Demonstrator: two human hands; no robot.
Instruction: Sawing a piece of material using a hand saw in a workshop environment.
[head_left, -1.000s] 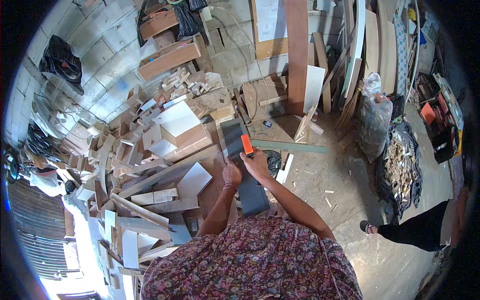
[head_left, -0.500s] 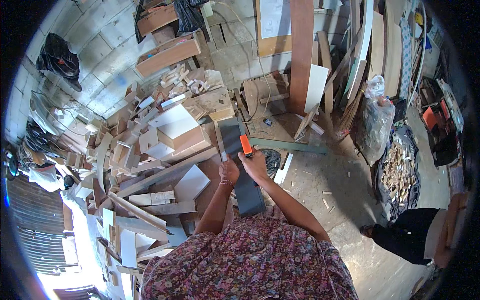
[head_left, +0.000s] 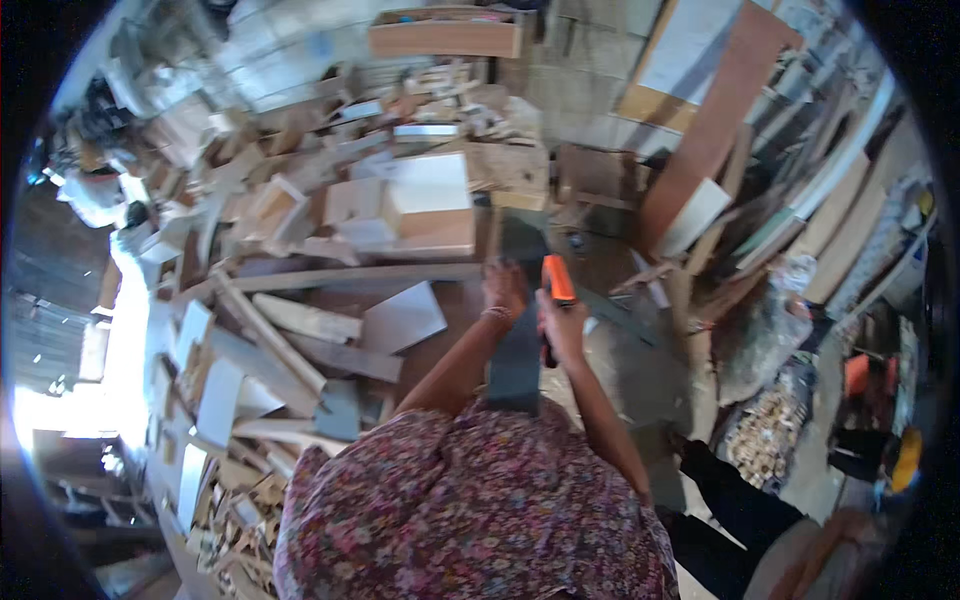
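While the right hand [head_left: 567,328] holds an orange tool [head_left: 558,280] beside the long board [head_left: 515,375], which points ahead, the left hand [head_left: 506,288] is nearer, over the board's left edge, grip too blurry to tell.

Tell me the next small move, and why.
Probably ease the orange tool left, over the dark board: the right hand grips it by the board's right edge, and the left hand is at the left edge, perhaps steadying it.
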